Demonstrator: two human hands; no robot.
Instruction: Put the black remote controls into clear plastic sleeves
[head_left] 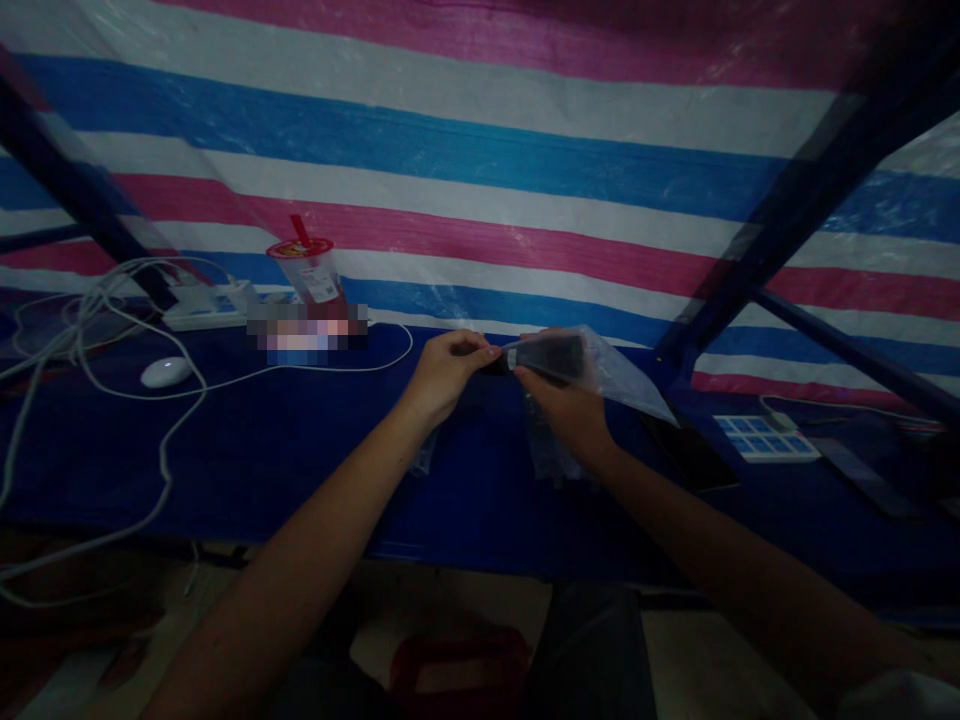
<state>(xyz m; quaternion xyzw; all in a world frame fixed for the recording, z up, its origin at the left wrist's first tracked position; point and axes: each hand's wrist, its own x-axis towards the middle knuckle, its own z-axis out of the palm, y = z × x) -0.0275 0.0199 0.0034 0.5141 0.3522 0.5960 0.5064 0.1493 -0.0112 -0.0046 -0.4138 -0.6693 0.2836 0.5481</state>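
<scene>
Over the blue table (315, 450), my right hand (566, 405) is closed around a dark object (551, 355) with a pale band near its left end. A clear plastic bag (630, 380) covers its right part and sticks out past my hand. My left hand (446, 370) pinches at the black left end, thumb and fingers together. Dim light and my fingers hide what kind of object it is. Below my right hand lies more clear plastic packaging (551, 445), and another clear piece (424, 457) shows beneath my left wrist.
To the left are a lidded drink cup (319, 280) with a red straw, a white mouse (166, 372), a power strip (206, 307) and tangled white cables (165, 450). On the right lie a flat black slab (697, 460) and a white block with blue squares (765, 438). Striped sheeting (480, 150) hangs behind.
</scene>
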